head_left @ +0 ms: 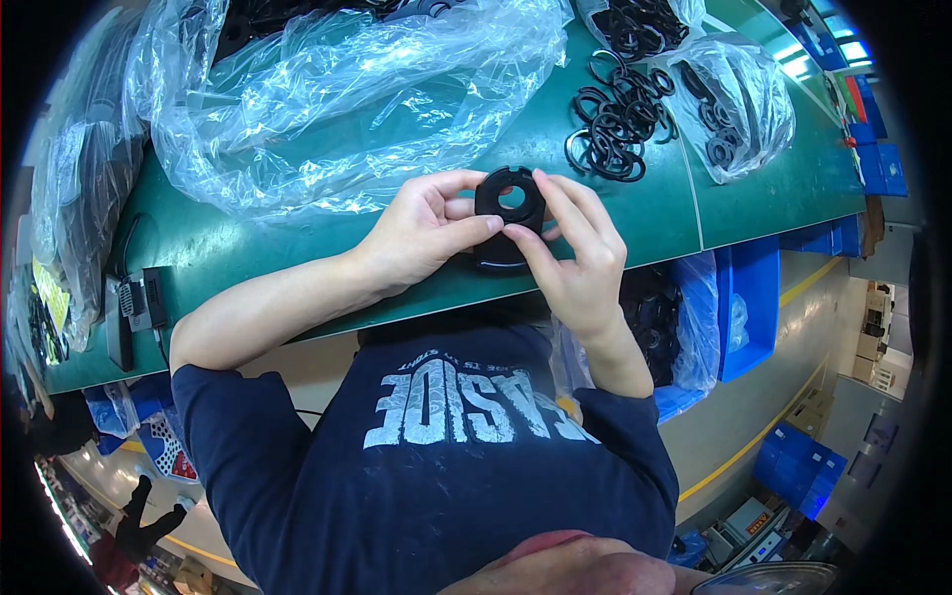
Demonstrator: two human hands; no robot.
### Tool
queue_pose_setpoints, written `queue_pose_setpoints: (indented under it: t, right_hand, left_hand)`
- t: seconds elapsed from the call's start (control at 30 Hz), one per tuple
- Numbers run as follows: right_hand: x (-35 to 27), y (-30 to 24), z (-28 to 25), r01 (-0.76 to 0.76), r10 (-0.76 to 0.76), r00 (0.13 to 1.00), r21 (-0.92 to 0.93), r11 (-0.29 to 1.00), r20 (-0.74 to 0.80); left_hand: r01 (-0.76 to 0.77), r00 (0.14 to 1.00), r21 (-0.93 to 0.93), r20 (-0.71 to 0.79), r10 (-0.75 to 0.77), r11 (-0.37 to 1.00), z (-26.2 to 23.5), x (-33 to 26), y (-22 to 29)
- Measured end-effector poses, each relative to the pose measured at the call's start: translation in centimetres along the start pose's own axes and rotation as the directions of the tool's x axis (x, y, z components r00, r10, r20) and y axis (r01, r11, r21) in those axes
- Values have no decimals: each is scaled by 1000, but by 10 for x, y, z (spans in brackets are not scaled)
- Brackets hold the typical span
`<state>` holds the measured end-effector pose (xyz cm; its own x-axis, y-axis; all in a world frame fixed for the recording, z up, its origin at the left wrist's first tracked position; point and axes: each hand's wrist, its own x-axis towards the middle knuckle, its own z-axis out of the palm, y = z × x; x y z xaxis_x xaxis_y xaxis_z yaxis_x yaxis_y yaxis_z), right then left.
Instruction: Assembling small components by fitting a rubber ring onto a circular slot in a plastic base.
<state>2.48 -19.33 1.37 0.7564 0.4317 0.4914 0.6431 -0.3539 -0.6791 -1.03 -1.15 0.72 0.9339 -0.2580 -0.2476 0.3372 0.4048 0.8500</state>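
Both hands pinch one black plastic disc (509,201) above the green counter (397,268) — left hand (424,234) and right hand (575,260) fingers clamped on opposite edges, steadying it — loose rubber O-rings (617,124) lie near.

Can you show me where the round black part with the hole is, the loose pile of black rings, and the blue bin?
round black part (499,188): head view, on its rim left of the hole.
pile of black rings (615,129): head view, middle of the heap.
blue bin (756,297): head view, its side wall.
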Motion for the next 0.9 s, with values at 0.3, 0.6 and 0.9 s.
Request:
queue_pose_setpoints:
  t: [0.3, 0.6, 0.9]
  right_hand:
    - [1, 3, -2, -306, 308, 950, 340, 889, 50]
    - [-2, 5, 0, -225, 217, 974, 261, 939, 60]
    - [-2, 5, 6, -304, 308, 950, 411, 860, 58]
  left_hand:
    - [-65, 998, 102, 0, 65, 993, 1, 0, -3]
    - [-59, 998, 120, -26, 63, 991, 1, -1, -2]
    - [-103, 993, 182, -36, 111, 978, 0, -2, -2]
